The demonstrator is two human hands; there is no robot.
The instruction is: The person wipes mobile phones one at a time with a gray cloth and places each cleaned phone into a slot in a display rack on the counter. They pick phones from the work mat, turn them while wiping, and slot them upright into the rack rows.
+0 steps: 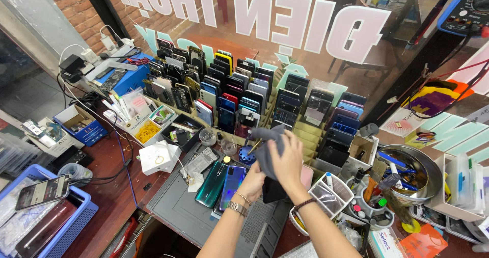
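Your right hand [289, 158] presses a grey cloth [267, 148] onto a dark phone [274, 191], grip closed on the cloth, while your left hand [253, 182] clasps that phone from below, above the grey work mat [178, 207]. Two glossy phones [222, 185] lie just beside it. Across the wooden counter [114, 179], a stepped rack of phones [244, 95] stands before a lettered glass window [285, 18]; a blue basket [66, 227] sits far left.

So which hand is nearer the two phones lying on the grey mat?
Left. The left hand grips a dark phone right beside the two phones; the right hand presses a grey cloth farther away, on the far side.
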